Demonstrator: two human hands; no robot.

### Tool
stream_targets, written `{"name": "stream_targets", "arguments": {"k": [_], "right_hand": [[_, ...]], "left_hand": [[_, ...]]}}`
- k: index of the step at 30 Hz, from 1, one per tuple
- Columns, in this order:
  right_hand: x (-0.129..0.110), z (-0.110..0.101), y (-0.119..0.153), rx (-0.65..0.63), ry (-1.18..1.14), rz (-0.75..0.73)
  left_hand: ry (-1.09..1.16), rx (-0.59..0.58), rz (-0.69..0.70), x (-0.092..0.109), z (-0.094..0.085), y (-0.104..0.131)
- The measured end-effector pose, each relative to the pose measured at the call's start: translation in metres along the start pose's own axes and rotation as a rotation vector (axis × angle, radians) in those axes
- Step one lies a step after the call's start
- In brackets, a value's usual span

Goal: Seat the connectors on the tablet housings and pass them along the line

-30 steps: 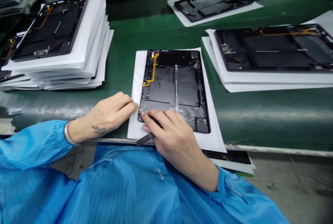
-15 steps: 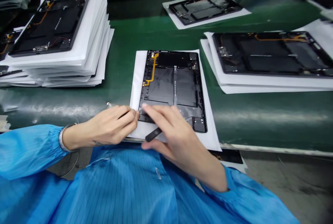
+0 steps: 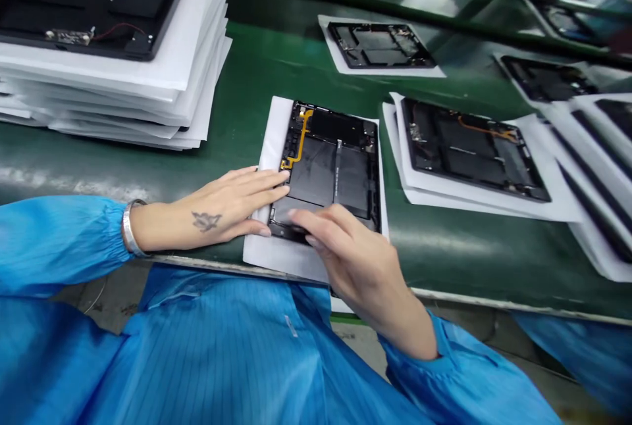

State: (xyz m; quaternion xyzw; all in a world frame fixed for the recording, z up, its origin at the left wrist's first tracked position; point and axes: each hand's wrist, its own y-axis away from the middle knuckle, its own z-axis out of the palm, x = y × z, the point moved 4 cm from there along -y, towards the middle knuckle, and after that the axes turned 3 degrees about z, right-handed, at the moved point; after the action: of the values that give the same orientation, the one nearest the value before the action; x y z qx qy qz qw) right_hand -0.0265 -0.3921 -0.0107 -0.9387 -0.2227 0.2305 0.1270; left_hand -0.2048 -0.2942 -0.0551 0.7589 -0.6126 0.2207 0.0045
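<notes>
An opened tablet housing (image 3: 316, 172) with an orange ribbon cable (image 3: 303, 142) lies on a white sheet (image 3: 273, 132) in front of me. My left hand (image 3: 232, 204) rests flat, its outstretched fingers on the housing's left edge and the thumb on the sheet below. Over the housing's lower part, my right hand (image 3: 355, 254) is closed in a pinch, fingertips near the lower left corner. The black stick-like tool seen in it earlier is now mostly hidden by the fingers.
A tall stack of tablet housings and white sheets (image 3: 210, 76) stands at left on the green work surface (image 3: 257, 50). Another housing (image 3: 474, 149) lies on sheets at right, a further one (image 3: 380, 47) behind. More stacked housings (image 3: 597, 175) are at the right edge.
My left hand has gone from closed fingers at the lower left corner to lying flat along the left edge. My right hand has closed to a pinch. The view has shifted.
</notes>
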Motion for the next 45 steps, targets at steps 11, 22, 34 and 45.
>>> {"name": "stream_targets", "arguments": {"k": [11,22,34,45], "right_hand": [[0.004,0.011,-0.003,-0.089,0.034,0.044],[0.001,-0.005,-0.004,-0.079,-0.14,0.108],[0.001,-0.004,-0.004,-0.025,-0.108,0.141],[0.003,0.012,0.008,0.046,0.163,-0.045]], "left_hand": [[-0.024,0.031,0.01,0.005,-0.002,-0.003],[0.002,0.015,-0.016,0.011,-0.01,-0.004],[0.019,0.084,0.007,0.008,-0.004,-0.001],[0.052,0.019,-0.02,0.012,-0.011,-0.003]]}}
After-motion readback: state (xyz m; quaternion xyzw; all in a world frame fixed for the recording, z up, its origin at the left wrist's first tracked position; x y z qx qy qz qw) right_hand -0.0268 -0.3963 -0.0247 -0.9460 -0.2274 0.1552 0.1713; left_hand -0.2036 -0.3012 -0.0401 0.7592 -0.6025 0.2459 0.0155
